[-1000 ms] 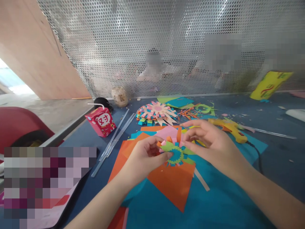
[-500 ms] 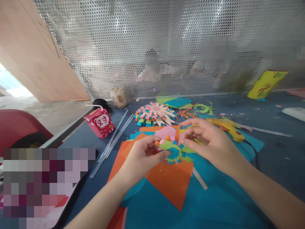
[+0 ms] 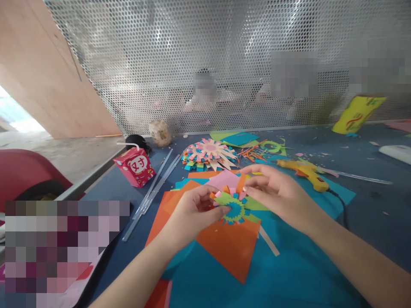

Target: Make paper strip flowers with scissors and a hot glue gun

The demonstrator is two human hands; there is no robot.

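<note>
My left hand (image 3: pixel 201 211) pinches a round paper flower (image 3: pixel 236 208) by its left side, thumb on the blue centre. Green, blue, pink and orange paper tabs ring the flower's edge. At its upper right, my right hand (image 3: pixel 276 192) has its fingers closed on a short orange paper strip (image 3: pixel 241 184) that stands up from the rim. Below lie an orange sheet (image 3: pixel 231 252) and a large blue sheet (image 3: pixel 289 265). Finished-looking layered paper flowers (image 3: pixel 210 149) with pointed cream tails are stacked just beyond the hands.
A yellow glue gun (image 3: pixel 306 173) with a black cord lies at the right. Clear glue sticks (image 3: pixel 154 188) and a red drink box (image 3: pixel 136 167) with a straw stand left. Orange paper scraps (image 3: pixel 253 152) lie at the back, before a perforated metal screen (image 3: pixel 224 55).
The orange strip at the rim has tilted to the right, with my right hand's fingers lower and closer on it. My left hand still holds the flower in nearly the same place.
</note>
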